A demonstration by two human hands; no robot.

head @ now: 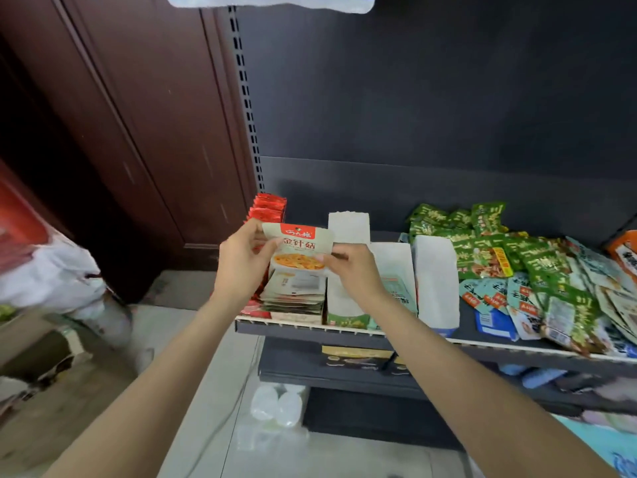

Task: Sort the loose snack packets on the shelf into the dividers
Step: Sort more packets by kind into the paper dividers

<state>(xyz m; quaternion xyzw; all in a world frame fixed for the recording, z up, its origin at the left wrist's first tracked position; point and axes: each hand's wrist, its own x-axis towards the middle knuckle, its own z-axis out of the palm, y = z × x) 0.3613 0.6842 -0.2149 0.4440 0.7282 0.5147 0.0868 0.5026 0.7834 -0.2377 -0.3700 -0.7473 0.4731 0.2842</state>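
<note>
Hands: left hand (241,260) and right hand (351,270) pinch a beige packet (299,248) by its side edges, fingers curled on it, upright over the beige stack (294,294) in the leftmost divider lane. Risk, as judged: lowered askew, the packet could catch a white divider (348,257) or slide into the neighbouring lane. Shelf (482,343): dark metal, loose green packets (489,250) heaped right. Behind: red packets (269,208), dark back panel (431,98), brown door (144,115) left.

bright soft light on the shelf (344,331) front, back wall dark. edges bend & stretch, wide lens. left side & bottom corners blurry. no glare.
</note>
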